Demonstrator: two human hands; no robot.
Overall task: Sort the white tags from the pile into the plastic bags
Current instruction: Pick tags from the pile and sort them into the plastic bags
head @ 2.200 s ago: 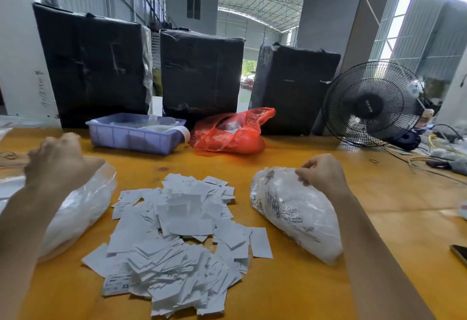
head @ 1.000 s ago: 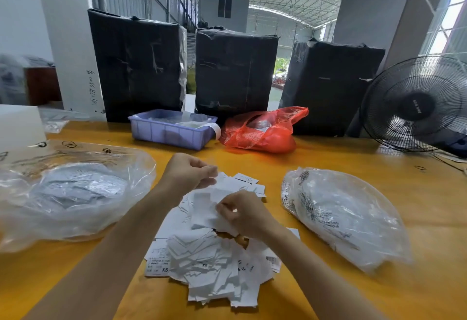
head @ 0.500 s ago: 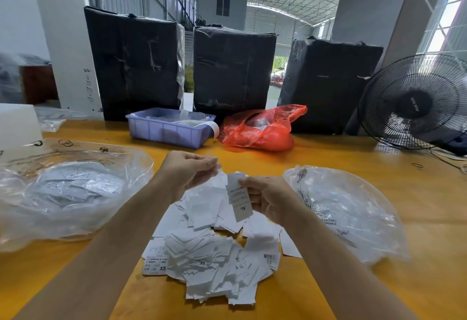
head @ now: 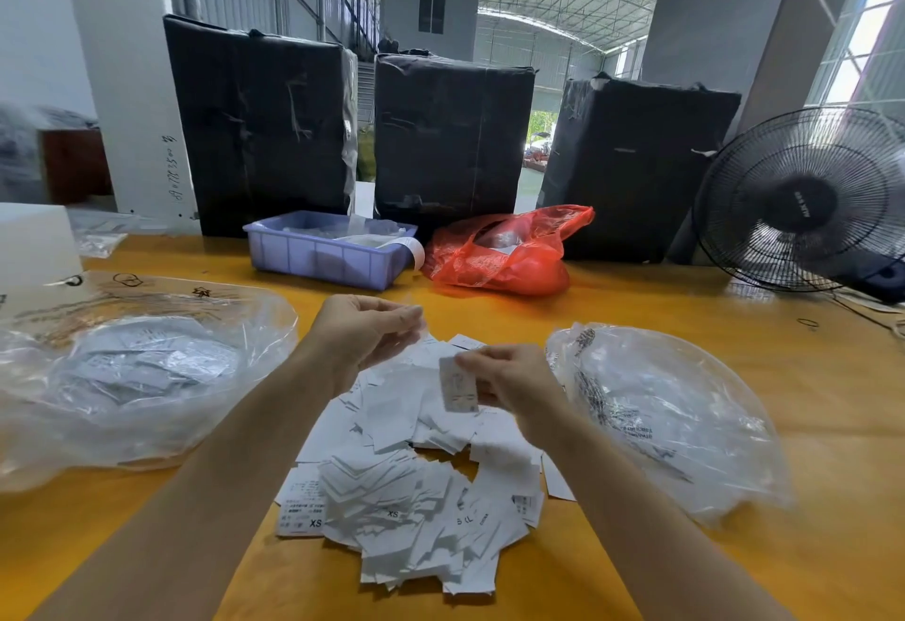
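A loose pile of white tags [head: 416,488] lies on the yellow table [head: 661,307] in front of me. My right hand [head: 514,383] is raised above the pile and pinches one white tag [head: 458,385] that hangs down. My left hand [head: 365,331] hovers just to its left with curled fingers; whether it holds anything I cannot tell. A clear plastic bag [head: 132,375] with tags inside lies to the left of the pile. A second clear plastic bag [head: 671,414] with printed text lies to the right.
Behind the pile stand a lilac plastic tray [head: 323,260] and a red plastic bag [head: 504,258]. Three black wrapped bales [head: 450,130] line the table's far edge. A black fan [head: 803,199] stands at the back right, a white box [head: 29,248] at the far left.
Both hands came from the bags to the pile. My right hand picked one tag up and now holds it a little lower and blurred; my left hand rose slightly.
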